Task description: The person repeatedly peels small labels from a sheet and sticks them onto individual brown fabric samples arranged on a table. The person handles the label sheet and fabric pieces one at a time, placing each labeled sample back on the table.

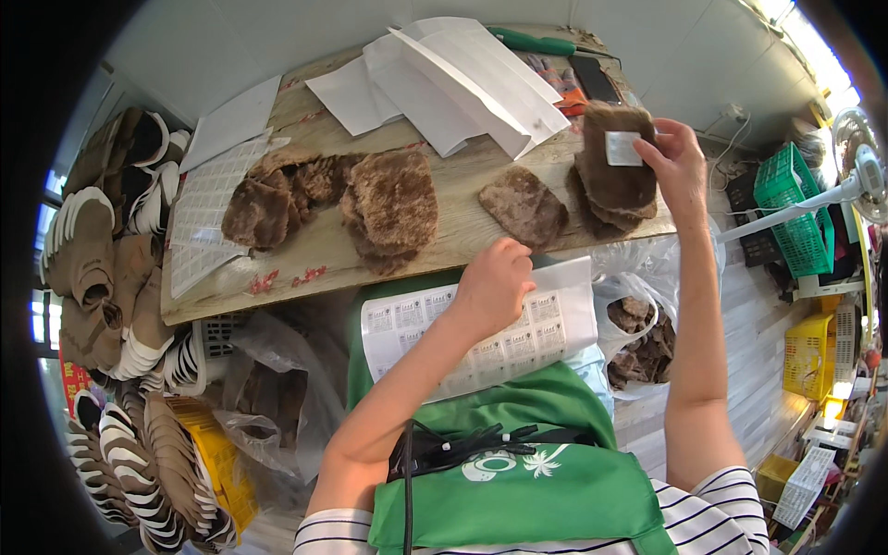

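Observation:
My right hand (673, 171) grips a brown plush piece (622, 185) by its edge, the thumb lying on a small white label (623, 148) stuck to its smooth side. More plush pieces lie stacked just beneath it. Closed, with fingers curled, my left hand (497, 289) is over the upper edge of a white sheet of printed labels (398, 326) on my lap; whatever its fingertips hold is hidden. Between the hands, on the table, lies a single plush piece (524, 205). Further left are a plush pile (393, 203) and several crumpled pieces (268, 208).
Loose white sheets (453, 79), a green-handled tool (532, 42) and a dark phone (594, 80) lie along the back of the table (231, 294). Stacked brown shoes (102, 268) stand at left. A plastic bag (638, 310) of plush pieces hangs below right; a fan (865, 171) stands beyond.

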The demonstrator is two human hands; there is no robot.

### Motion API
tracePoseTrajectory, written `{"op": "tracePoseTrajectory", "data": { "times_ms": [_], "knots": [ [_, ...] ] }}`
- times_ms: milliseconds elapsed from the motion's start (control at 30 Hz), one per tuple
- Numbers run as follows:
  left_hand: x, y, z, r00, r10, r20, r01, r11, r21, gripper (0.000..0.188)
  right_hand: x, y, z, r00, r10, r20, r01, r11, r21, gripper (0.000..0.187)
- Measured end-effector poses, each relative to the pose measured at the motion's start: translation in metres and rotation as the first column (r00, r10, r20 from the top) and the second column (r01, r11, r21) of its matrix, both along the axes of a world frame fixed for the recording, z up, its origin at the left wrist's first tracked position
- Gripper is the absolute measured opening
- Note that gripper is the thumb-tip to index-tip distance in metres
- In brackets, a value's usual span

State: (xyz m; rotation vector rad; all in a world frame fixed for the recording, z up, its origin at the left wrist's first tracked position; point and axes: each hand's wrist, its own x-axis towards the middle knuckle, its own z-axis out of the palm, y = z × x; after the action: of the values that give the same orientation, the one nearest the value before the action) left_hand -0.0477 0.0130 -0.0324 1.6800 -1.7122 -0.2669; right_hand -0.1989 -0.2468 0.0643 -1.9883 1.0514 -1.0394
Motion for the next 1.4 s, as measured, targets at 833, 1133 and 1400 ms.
{"op": "tracePoseTrajectory", "data": {
  "times_ms": [833,1133,1400],
  "knots": [
    [0.028,0.013,0.039,0.774,0.371,-0.514,-0.272,0.927,0.259,0.018,-0.013,0.166,-0.045,0.954,0.298,0.032,-0.298,0.934,0.199,0.039],
    [0.018,0.02,0.046,0.977,0.071,-0.202,-0.089,0.992,-0.084,0.047,-0.014,0.153,-0.043,0.902,0.303,0.309,-0.431,0.688,0.584,0.039],
    [0.014,0.026,0.058,0.959,0.103,-0.263,-0.038,0.97,0.24,0.064,-0.014,0.153,-0.056,0.856,0.276,0.437,-0.493,0.689,0.532,0.036]
  ]
}}
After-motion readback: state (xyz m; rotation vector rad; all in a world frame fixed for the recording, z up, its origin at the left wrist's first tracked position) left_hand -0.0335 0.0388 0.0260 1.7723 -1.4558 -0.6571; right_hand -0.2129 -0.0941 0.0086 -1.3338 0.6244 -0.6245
